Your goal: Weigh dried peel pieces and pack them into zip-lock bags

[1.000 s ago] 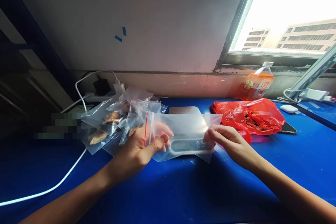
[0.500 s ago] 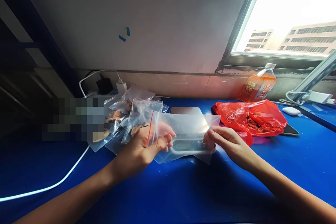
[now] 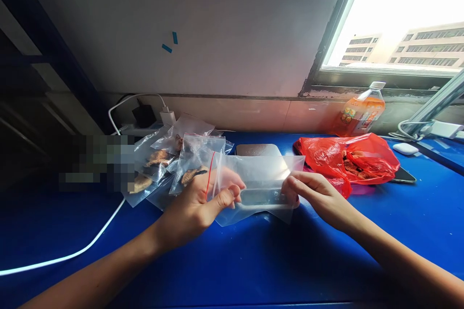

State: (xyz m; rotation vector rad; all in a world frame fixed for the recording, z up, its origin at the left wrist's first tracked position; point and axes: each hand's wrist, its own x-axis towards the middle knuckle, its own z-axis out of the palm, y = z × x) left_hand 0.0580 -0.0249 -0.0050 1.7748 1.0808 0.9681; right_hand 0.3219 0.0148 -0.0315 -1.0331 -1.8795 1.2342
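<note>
A clear zip-lock bag [image 3: 259, 174] with a red seal line is stretched sideways between my two hands, and nothing shows inside it. My left hand [image 3: 205, 198] grips the bag near the red seal, thumb bent over it. At the opposite end, my right hand [image 3: 313, 193] pinches the bag's edge between thumb and fingers. Behind the bag stands a small digital kitchen scale [image 3: 257, 149], its display seen dimly through the plastic. Just beyond my left hand lie several zip-lock bags [image 3: 188, 157] holding brown dried pieces.
Right of the scale sits an open red plastic bag [image 3: 322, 154] with brown pieces inside, partly over a phone [image 3: 406, 175]. An orange drink bottle [image 3: 362, 111] leans by the wall. A white earbud case [image 3: 405, 148] and a white cable [image 3: 90, 246] lie on the blue table [image 3: 253, 270].
Both hands keep hold of the zip-lock bag in nearly the same place. The whole view has shifted slightly.
</note>
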